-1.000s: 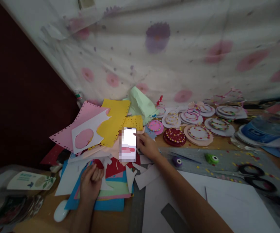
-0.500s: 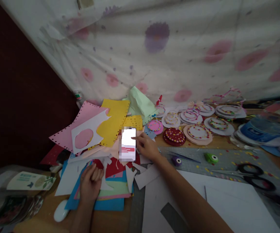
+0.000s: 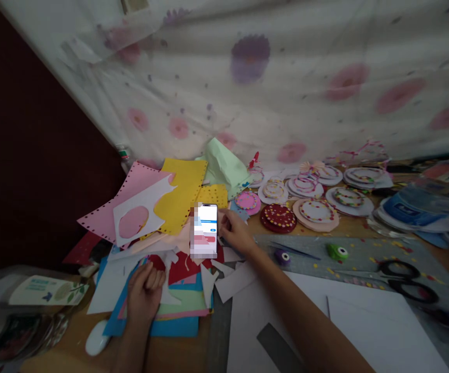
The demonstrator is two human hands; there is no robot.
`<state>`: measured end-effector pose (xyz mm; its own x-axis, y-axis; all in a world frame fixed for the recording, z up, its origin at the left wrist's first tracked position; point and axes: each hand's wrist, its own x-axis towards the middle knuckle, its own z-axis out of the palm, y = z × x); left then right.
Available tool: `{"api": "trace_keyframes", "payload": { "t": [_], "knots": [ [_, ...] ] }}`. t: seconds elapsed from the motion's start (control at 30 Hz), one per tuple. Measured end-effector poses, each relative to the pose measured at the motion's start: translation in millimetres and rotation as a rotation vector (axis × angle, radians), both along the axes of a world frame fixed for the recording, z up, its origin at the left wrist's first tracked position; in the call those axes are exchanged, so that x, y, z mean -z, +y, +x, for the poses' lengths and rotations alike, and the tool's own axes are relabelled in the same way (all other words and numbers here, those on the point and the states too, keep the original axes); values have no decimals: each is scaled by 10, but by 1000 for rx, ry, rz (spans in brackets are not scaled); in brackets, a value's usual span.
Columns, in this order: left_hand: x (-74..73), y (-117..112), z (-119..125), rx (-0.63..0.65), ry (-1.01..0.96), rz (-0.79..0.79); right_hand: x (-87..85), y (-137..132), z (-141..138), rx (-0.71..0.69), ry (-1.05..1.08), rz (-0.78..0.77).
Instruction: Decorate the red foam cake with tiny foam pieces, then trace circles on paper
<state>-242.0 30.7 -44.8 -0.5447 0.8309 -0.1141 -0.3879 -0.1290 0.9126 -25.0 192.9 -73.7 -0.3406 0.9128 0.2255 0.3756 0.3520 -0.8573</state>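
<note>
A lit phone [image 3: 208, 223] stands amid paper scraps, its left side blurred over; blue and red areas show on the screen. Just right of it is my right hand [image 3: 235, 231], its fingers curled in by the phone's edge, with nothing visible in them. My left hand [image 3: 145, 285] rests in a loose fist on a pile of coloured paper, nothing visible in it. Under that hand lie blue sheets [image 3: 176, 326] and a light green sheet [image 3: 191, 301]. Dark red paper [image 3: 183, 272] lies beneath the phone's lower end.
Behind the phone are yellow paper [image 3: 185, 189] and pink paper [image 3: 123, 186]. Decorated paper discs [image 3: 279, 217] fill the back right. Scissors [image 3: 411, 290], a green punch [image 3: 337, 252] and a purple punch [image 3: 282, 257] lie on a grey mat [image 3: 368, 248]. Bottles [image 3: 45, 290] lie at left.
My right index finger has drawn back from the phone screen and curled in. The screen has changed from mostly white to showing blue areas. My left hand stays in place.
</note>
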Motion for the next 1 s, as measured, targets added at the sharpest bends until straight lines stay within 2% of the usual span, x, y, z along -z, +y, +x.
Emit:
{"api": "trace_keyframes", "payload": {
  "t": [0.27, 0.47, 0.7, 1.0],
  "knots": [
    [20, -18, -5, -7, -2, -2, -9, 31, -68, 86, -65, -123],
    [3, -16, -7, -17, -8, -19, -87, 12, -67, 95, -92, -151],
    [-3, -3, 0, -18, 4, -18, -98, 2, -50, 91, -62, -154],
    [1, -10, 14, -4, 135, -38, -120, -40, -15, 92, -46, -160]
  ]
}}
